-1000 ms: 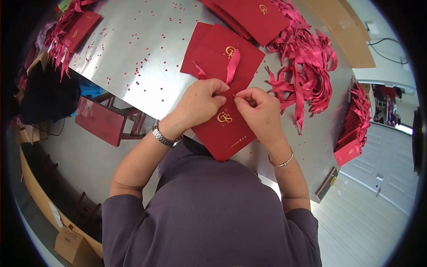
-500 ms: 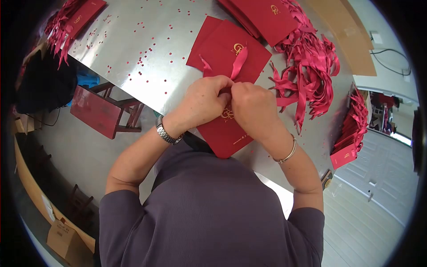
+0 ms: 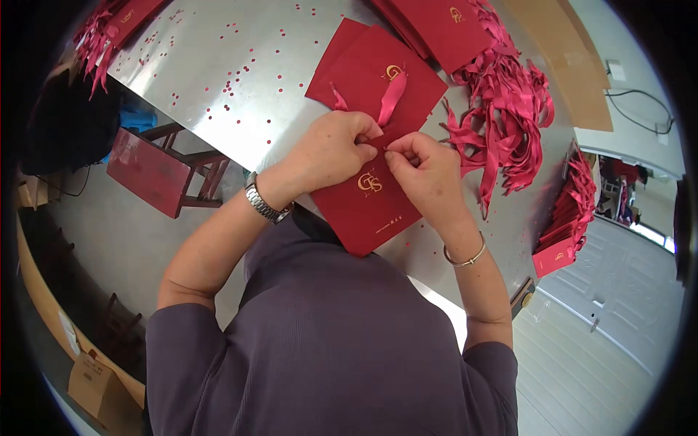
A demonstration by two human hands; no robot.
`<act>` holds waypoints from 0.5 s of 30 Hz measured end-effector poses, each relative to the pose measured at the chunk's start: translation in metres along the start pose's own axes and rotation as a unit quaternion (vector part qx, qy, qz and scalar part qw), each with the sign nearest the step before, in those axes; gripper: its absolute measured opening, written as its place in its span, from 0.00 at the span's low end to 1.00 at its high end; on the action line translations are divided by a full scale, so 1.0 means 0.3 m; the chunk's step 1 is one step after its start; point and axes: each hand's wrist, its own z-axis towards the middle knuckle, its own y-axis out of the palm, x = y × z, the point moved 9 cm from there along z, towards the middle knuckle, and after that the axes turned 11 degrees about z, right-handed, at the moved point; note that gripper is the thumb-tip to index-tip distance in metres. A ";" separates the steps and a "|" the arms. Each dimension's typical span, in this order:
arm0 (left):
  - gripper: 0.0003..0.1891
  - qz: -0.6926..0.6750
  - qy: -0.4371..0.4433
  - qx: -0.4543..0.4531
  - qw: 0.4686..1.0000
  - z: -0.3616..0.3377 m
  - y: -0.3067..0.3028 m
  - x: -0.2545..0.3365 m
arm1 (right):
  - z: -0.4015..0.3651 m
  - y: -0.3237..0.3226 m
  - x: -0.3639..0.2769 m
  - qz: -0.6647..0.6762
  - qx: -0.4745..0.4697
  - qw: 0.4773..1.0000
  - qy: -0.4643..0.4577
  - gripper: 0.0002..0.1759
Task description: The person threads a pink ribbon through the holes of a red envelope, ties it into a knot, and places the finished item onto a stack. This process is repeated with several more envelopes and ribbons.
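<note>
A flat red paper bag point(image 3: 367, 207) with a gold logo lies at the near edge of the metal table point(image 3: 218, 80). My left hand point(image 3: 329, 150) pinches its top edge, where a pink ribbon point(image 3: 392, 97) loops upward. My right hand point(image 3: 427, 174) pinches the ribbon end at the same spot, fingertips almost touching the left thumb. More red bags point(image 3: 363, 69) lie flat just beyond, under the ribbon loop.
A tangle of pink ribbons point(image 3: 505, 116) lies right of the hands, with another red bag stack point(image 3: 440, 22) behind it. Finished bags stand at the right edge point(image 3: 563, 225) and far left point(image 3: 116, 18). Red paper dots speckle the table. A red stool point(image 3: 156, 171) stands below left.
My hands, pressed together half a second ago, have drawn slightly apart, uncovering the gold logo. The view has shifted a little.
</note>
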 end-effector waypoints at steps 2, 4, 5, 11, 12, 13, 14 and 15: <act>0.11 0.007 0.011 0.008 1.000 -0.009 -0.003 0.006 | 0.002 0.003 0.014 0.016 0.004 1.000 0.016 0.06; 0.12 0.007 0.000 0.006 1.000 -0.015 -0.004 0.014 | 0.008 -0.004 0.042 0.026 0.013 0.998 0.056 0.05; 0.12 0.007 0.001 0.005 1.000 -0.014 0.001 0.011 | 0.006 -0.002 0.041 0.026 0.014 0.998 0.057 0.05; 0.11 0.012 0.024 0.022 0.999 -0.018 0.001 0.025 | -0.019 0.081 -0.121 -0.284 -0.011 0.946 -0.154 0.03; 0.11 0.017 0.026 0.020 0.999 -0.019 -0.001 0.033 | -0.017 0.084 -0.119 -0.283 -0.011 0.947 -0.155 0.03; 0.11 0.021 0.027 0.018 0.999 -0.023 -0.001 0.035 | -0.016 0.096 -0.111 -0.300 -0.022 0.940 -0.159 0.04; 0.11 0.021 0.026 0.018 0.999 -0.024 -0.003 0.032 | -0.012 0.106 -0.106 -0.318 -0.033 0.933 -0.163 0.05; 0.11 0.021 0.029 0.011 0.999 -0.022 -0.001 0.030 | -0.001 0.099 -0.104 -0.319 -0.035 0.932 -0.165 0.05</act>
